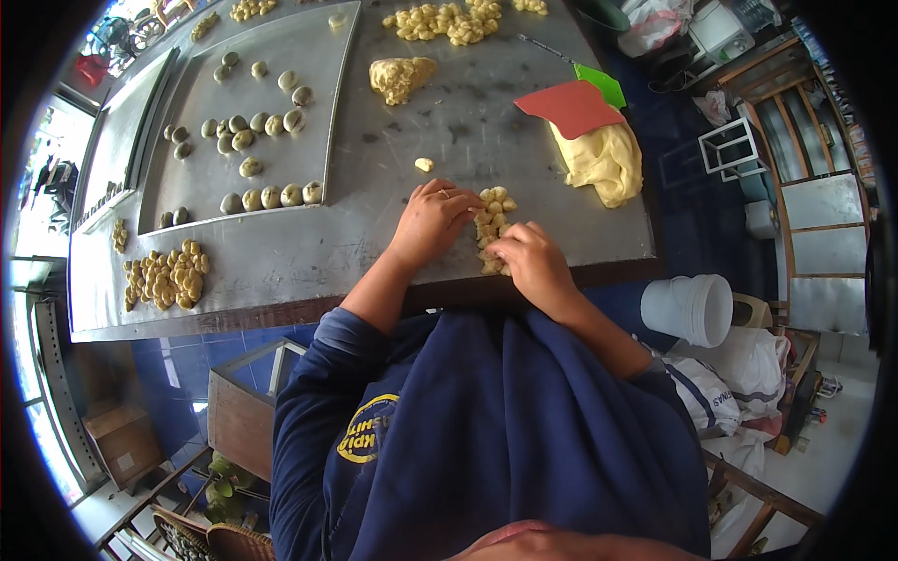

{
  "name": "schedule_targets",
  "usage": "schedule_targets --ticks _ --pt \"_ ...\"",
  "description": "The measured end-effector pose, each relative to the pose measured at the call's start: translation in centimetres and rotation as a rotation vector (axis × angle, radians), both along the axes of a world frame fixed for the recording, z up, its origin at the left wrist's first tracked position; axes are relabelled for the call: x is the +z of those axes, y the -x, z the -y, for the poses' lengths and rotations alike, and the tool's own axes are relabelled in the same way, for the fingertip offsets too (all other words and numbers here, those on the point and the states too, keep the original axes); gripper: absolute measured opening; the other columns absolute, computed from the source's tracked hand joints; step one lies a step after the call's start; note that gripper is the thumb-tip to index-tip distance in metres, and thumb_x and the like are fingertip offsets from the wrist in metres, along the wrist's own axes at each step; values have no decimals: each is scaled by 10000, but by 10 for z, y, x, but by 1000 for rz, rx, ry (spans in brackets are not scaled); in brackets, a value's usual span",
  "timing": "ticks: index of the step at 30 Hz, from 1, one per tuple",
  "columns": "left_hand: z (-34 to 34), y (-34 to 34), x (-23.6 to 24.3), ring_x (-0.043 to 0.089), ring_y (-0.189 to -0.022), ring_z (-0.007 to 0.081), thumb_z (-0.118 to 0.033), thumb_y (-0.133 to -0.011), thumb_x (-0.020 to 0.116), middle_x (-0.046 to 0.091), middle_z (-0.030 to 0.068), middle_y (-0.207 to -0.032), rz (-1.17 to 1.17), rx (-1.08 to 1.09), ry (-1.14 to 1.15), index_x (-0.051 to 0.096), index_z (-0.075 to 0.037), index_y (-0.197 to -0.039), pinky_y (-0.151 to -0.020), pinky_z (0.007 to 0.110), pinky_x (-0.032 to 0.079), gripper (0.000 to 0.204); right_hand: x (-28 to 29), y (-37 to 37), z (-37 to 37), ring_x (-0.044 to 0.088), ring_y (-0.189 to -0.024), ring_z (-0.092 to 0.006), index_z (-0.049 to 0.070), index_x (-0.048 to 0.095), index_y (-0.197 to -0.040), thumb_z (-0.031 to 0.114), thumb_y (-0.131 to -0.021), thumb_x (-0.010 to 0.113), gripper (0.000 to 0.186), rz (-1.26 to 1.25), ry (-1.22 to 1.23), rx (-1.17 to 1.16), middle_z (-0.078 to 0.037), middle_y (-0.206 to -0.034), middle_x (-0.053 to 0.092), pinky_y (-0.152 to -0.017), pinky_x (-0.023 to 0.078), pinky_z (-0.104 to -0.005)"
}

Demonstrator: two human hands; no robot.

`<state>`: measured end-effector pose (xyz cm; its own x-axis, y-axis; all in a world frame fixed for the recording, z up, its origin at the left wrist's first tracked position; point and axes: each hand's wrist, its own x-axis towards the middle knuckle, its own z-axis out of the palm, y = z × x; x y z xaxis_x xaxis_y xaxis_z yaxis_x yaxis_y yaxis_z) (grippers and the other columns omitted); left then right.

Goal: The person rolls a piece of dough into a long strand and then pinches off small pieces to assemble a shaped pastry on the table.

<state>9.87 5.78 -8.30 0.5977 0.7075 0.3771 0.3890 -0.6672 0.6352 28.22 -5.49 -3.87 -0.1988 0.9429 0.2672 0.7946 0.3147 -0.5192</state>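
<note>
Small pale-yellow dough pieces (494,201) lie in a narrow cluster near the table's front edge, between my hands. My left hand (435,222) is at the cluster's left side, its fingers bent together; whatever its fingertips hold is hidden. At the cluster's lower right, my right hand (535,266) has its fingers closed on a dough piece. One loose dough ball (424,165) rests just beyond my left hand. Farther back sits a rough dough lump (400,79). To the right, a large smooth dough mass (603,166) is partly covered by a red sheet-like scraper (572,108).
A metal tray (309,150) with dark and pale round balls lies left on the metal table (374,187). Dough clusters (166,276) sit at the near left, others (449,21) at the back. A green scraper (601,84) is behind the red one. White buckets (687,310) stand right.
</note>
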Motion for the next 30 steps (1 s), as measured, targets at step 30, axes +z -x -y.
schedule_targets --ticks 30 --pt "-3 5 7 675 -826 310 -67 -913 619 685 124 -890 235 135 91 693 -46 -1018 -753 397 536 131 -24 17 -241 624 -1024 -284 134 730 -1121 121 -851 691 274 95 -255 132 -65 -1074 691 -876 514 -387"
